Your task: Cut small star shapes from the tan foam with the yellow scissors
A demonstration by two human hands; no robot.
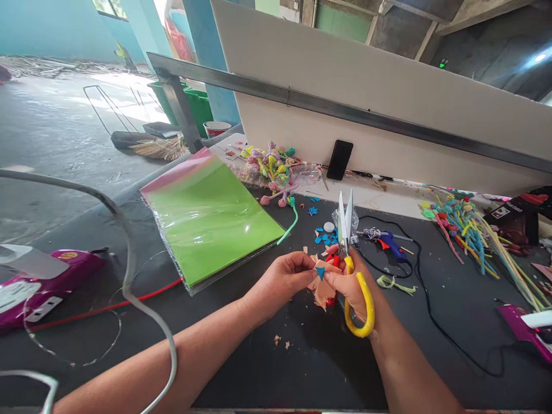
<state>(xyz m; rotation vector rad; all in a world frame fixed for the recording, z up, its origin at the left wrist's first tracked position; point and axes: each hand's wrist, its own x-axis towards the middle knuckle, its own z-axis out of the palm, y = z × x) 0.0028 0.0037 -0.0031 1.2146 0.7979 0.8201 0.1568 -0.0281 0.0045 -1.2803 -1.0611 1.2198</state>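
Between the fingertips of both hands is a small pointed blue cut-out (319, 272). My left hand (290, 276) is closed in a pinch on its left side, against a peach-coloured scrap. My right hand (351, 287) holds yellow-handled scissors (366, 305), their blades pointing away and slightly apart, while its thumb touches the cut-out. Below the hands are torn peach scraps (322, 293) and something red, partly hidden. Just beyond lie several blue pieces (326, 237), a white disc (329, 227) and a blue star-like shape (313, 211).
A plastic pack of green sheets (228, 218) lies left, near yarn flowers (271, 164). A blue glue gun (392, 244) with a black cable sits right, before fuzzy stems (470, 230). A phone (340, 160) leans at the back. A grey cable (129, 270) crosses the left foreground.
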